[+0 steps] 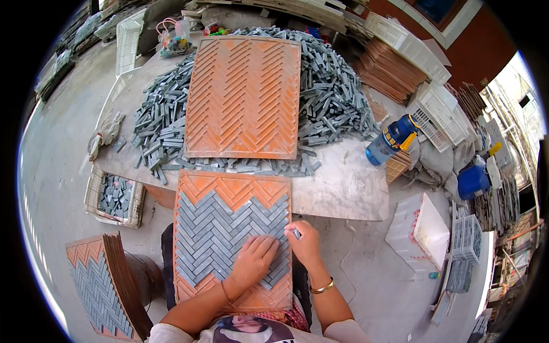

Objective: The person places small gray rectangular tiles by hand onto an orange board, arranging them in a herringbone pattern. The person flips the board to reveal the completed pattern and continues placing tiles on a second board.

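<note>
An orange tray with a raised herringbone pattern lies across my lap. Grey stone strips fill its middle in zigzag rows, while orange grooves show bare along the top and bottom. My left hand rests on the strips near the lower right, fingers lying flat and close together. At the tray's right edge, my right hand is closed in a pinch. A small grey stone piece shows between its fingers, mostly hidden by them.
A second orange tray leans on a heap of grey strips on the table. A blue bottle stands right. Filled trays are stacked lower left, near a crate of stone pieces. A white box stands on the floor right.
</note>
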The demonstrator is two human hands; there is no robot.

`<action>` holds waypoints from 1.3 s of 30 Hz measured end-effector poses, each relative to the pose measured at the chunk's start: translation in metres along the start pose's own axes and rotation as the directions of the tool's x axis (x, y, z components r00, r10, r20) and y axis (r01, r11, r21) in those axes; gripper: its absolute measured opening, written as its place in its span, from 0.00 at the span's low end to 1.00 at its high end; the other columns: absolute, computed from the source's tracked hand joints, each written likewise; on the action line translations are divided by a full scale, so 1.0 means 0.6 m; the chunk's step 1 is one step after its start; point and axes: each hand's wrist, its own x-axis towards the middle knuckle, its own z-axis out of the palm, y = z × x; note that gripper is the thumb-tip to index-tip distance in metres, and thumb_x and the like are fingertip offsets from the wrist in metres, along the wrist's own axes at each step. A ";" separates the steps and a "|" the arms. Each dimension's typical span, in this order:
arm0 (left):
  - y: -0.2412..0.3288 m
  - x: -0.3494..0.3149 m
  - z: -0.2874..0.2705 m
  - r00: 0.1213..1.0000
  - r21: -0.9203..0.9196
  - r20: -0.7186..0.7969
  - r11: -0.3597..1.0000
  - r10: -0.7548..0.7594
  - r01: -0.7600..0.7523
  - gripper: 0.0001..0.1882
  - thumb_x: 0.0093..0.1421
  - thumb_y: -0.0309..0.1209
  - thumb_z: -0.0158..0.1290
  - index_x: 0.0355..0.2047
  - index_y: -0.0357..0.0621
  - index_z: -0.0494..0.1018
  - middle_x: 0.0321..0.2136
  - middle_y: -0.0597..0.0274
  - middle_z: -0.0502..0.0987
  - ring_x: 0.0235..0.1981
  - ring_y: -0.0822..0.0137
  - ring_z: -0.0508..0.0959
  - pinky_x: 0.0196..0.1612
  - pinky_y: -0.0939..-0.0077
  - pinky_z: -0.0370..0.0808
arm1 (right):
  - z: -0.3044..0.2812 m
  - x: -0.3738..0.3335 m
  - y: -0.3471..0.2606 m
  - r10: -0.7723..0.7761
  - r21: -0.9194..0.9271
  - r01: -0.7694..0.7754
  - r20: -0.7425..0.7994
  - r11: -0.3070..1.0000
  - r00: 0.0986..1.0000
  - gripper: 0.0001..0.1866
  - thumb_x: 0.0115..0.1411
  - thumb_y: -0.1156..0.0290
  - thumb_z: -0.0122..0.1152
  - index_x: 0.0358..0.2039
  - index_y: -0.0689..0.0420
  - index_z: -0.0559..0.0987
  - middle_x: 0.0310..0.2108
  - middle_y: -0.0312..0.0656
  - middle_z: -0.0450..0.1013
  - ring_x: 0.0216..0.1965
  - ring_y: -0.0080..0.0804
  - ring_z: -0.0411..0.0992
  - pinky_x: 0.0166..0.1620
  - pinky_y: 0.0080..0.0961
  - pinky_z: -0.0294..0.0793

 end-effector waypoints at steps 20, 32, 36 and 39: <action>-0.040 0.061 0.012 0.963 0.069 0.266 0.996 0.035 -0.055 0.37 0.62 0.55 0.40 0.63 0.42 0.55 0.65 0.59 0.55 0.66 0.62 0.54 0.66 0.52 0.48 | -0.057 -0.021 0.000 0.377 0.434 -0.340 0.000 0.834 0.926 0.08 0.59 0.75 0.58 0.38 0.63 0.77 0.26 0.36 0.72 0.19 0.14 0.63 0.20 0.13 0.61; -0.043 -0.008 -0.021 0.956 0.092 0.289 0.992 0.054 -0.084 0.38 0.61 0.57 0.39 0.63 0.43 0.57 0.64 0.59 0.57 0.65 0.62 0.56 0.65 0.54 0.49 | -0.059 0.003 -0.014 0.295 0.264 -0.300 0.060 0.917 0.954 0.08 0.59 0.72 0.59 0.37 0.61 0.78 0.25 0.35 0.74 0.21 0.17 0.66 0.24 0.16 0.66; -0.044 -0.025 -0.031 0.956 0.061 0.292 0.997 0.029 -0.049 0.37 0.61 0.56 0.39 0.63 0.43 0.56 0.64 0.59 0.57 0.65 0.63 0.56 0.65 0.54 0.49 | -0.022 0.058 -0.032 -0.034 0.053 0.034 -0.005 0.998 0.999 0.08 0.57 0.72 0.60 0.35 0.62 0.79 0.26 0.41 0.76 0.23 0.26 0.71 0.30 0.25 0.70; -0.041 -0.027 -0.034 0.955 0.051 0.294 0.998 0.023 -0.040 0.37 0.61 0.55 0.40 0.63 0.43 0.56 0.64 0.60 0.57 0.65 0.63 0.56 0.65 0.55 0.48 | 0.000 0.107 -0.015 -0.142 -0.020 0.141 -0.070 0.990 0.987 0.07 0.54 0.72 0.61 0.32 0.62 0.78 0.26 0.46 0.75 0.26 0.36 0.73 0.34 0.30 0.71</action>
